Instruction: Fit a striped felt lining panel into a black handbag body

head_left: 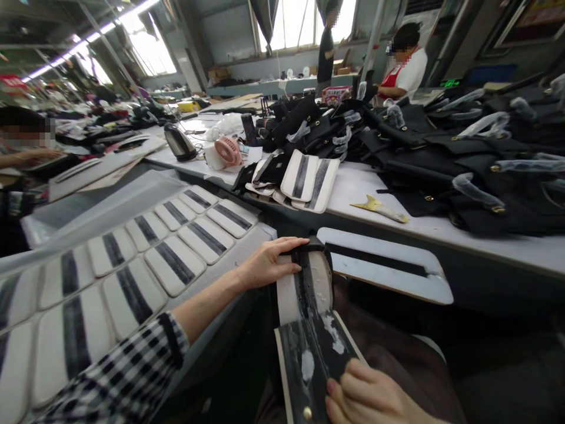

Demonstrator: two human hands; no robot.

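A black-and-white bag piece (pixel 289 291) lies lengthwise in front of me, with a dark strip down its middle. Its nearer part is a dark panel (pixel 293 359) with whitish smears and a small gold stud (pixel 308 413). My left hand (pixel 269 263) is closed over the far end, thumb on the inner face and fingers along the black edge. Low in view, my right hand (pixel 371 394) is curled with its fingertips down at the dark panel's right side. Whatever it may hold is hidden. Just beyond, a white rounded board (pixel 384 282) with a long black slot juts from the bench.
Rows of white panels with black strips (pixel 170 261) cover the left table. On the bench (pixel 353 182) are stacked panels (pixel 309 176), a yellow-and-white tool (pixel 379 209), a pink fan (pixel 228 151), a kettle (pixel 179 141) and heaped black bags (pixel 424 159). Other people work further off.
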